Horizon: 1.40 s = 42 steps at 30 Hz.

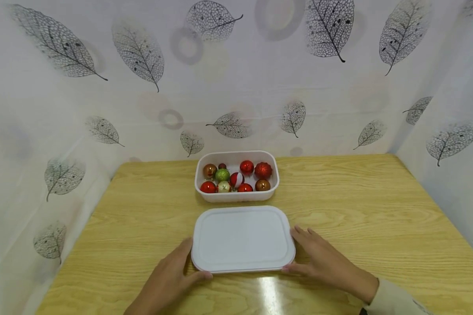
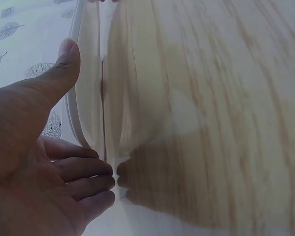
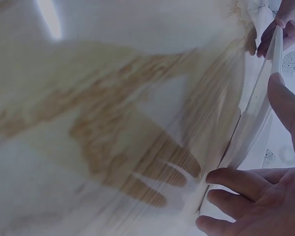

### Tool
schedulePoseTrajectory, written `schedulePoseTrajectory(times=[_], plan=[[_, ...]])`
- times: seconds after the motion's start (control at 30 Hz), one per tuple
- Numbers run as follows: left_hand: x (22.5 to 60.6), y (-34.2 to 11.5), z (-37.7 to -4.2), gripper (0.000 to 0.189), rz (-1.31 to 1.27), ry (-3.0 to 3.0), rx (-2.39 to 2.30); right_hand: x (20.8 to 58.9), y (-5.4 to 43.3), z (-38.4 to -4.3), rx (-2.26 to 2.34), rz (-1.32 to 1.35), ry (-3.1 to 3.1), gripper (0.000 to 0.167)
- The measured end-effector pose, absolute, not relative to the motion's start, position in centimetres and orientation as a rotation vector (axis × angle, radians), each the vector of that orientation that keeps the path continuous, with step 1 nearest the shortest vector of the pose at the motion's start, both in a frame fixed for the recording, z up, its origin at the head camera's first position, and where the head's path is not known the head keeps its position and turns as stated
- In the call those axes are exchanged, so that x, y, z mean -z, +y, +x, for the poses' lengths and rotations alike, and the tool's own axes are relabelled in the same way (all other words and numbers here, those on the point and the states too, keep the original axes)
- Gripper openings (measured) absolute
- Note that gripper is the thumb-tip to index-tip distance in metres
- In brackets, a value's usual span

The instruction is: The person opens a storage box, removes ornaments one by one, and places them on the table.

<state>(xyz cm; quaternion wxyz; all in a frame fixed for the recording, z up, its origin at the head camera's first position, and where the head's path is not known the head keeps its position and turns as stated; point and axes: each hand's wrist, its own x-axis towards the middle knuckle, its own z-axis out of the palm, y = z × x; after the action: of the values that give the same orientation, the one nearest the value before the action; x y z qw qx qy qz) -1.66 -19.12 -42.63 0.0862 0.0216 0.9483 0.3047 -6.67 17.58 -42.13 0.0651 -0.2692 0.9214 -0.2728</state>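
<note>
A white rectangular box with rounded corners [image 1: 242, 238] lies flat on the table, its pale lid on top. At its left end is my left hand [image 1: 169, 275], fingers along the side and thumb at the front edge. My right hand [image 1: 325, 260] is at the opposite end, its thumb by the front right corner. The left wrist view shows the left hand's fingers [image 2: 86, 172] fairly straight beside the box wall [image 2: 91, 83]. Fingers of the right hand [image 3: 241, 184] also extend low beside the wall in the right wrist view. What the box contains is hidden.
Behind the lidded box stands an uncovered white box [image 1: 236, 197] with several Christmas baubles in red, gold and green, such as a green one [image 1: 222, 175]. A leaf-patterned curtain [image 1: 236, 87] borders the wooden table [image 1: 358, 197] at the back and sides.
</note>
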Motion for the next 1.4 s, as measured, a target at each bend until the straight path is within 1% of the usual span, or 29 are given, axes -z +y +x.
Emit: schedulePoseTrajectory(times=[0.37, 0.73, 1.1, 1.4], plan=[[42.9, -19.2, -1.7, 0.120, 0.072, 2.793, -0.814, 42.4, 17.2, -7.1, 0.771, -0.822, 2.739, 0.098], [43.2, -19.0, -1.7, 0.116, 0.141, 2.816, -0.677, 42.0, 16.5, -7.4, 0.657, -0.864, 2.789, 0.097], [43.3, -18.7, -1.8, 0.111, 0.146, 2.825, -0.629, 42.3, 16.2, -7.4, 0.531, -0.966, 2.873, 0.080], [43.0, -18.6, -1.8, 0.108, 0.130, 2.823, -0.645, 41.8, 16.2, -7.3, 0.530, -0.897, 2.825, 0.085]])
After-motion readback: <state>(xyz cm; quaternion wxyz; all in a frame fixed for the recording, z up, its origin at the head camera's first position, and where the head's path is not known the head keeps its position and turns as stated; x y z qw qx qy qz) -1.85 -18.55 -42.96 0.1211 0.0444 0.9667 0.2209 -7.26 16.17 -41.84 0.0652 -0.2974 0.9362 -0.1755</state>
